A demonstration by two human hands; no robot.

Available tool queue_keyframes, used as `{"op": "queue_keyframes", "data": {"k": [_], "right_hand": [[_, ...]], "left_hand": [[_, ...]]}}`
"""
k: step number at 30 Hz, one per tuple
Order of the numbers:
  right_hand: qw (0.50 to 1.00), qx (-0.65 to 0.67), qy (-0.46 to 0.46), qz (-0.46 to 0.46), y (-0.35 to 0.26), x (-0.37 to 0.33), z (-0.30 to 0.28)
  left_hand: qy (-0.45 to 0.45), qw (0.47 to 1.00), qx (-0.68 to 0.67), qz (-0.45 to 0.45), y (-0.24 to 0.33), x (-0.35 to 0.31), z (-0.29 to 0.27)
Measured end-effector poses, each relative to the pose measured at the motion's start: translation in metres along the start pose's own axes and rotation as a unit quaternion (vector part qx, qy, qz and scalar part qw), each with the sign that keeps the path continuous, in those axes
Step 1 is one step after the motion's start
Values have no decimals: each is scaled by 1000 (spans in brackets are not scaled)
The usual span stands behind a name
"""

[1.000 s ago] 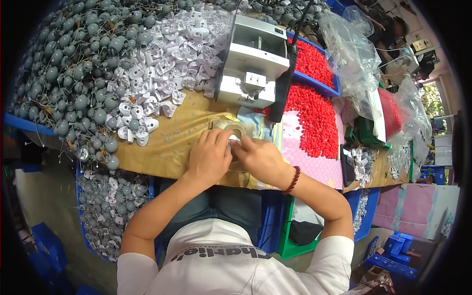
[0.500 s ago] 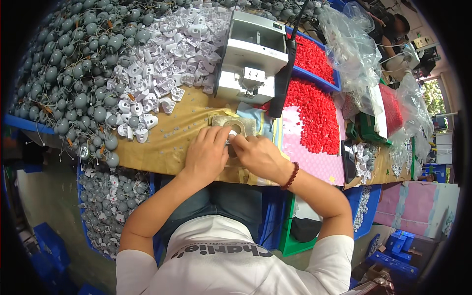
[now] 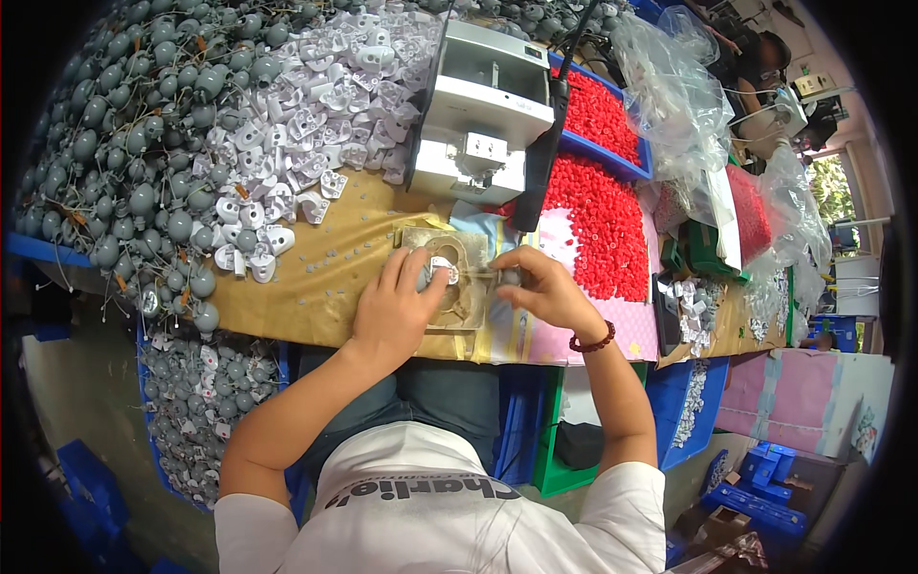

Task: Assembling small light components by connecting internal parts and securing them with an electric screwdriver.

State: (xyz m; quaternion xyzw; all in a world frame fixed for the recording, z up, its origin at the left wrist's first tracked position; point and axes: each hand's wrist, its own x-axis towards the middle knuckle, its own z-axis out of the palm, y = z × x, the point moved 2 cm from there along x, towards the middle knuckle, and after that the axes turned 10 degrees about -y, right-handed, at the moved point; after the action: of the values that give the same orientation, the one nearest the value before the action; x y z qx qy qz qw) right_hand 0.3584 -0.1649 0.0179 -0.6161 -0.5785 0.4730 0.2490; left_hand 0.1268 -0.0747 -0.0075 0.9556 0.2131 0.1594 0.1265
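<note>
A beige block [image 3: 469,318] with a round recess lies on the brown-covered table in front of me. Over its left side, my left hand [image 3: 394,311] curls its fingers round a small white plastic part [image 3: 443,265]; a bit of grey shows beside it, partly hidden by the fingers. To the right of the block, my right hand [image 3: 555,295] pinches a small grey round part [image 3: 510,277] between thumb and fingers. A thin pale strand seems to run from that part toward the block.
Grey balls with wires [image 3: 143,143] and white plastic shells [image 3: 316,105] are heaped at the left. A white machine [image 3: 483,105] stands behind the block. Red caps [image 3: 602,230] lie on pink sheeting at the right, beside a blue tray [image 3: 612,170]. Small grey bits dot the cloth.
My right hand has drawn away to the right from my left hand, with a grey round part now showing in its fingers. The left hand stays at the block, and more of the recess shows.
</note>
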Motion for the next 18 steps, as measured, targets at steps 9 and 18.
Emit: {"op": "queue_keyframes", "data": {"k": [9,18], "right_hand": [[929,232,242,-155,25,29,34],[861,503,-23,-71,1,41,26]], "left_hand": [[3,999,-30,18,-6,-1,5],[-10,999,-42,23,-7,0,2]]}}
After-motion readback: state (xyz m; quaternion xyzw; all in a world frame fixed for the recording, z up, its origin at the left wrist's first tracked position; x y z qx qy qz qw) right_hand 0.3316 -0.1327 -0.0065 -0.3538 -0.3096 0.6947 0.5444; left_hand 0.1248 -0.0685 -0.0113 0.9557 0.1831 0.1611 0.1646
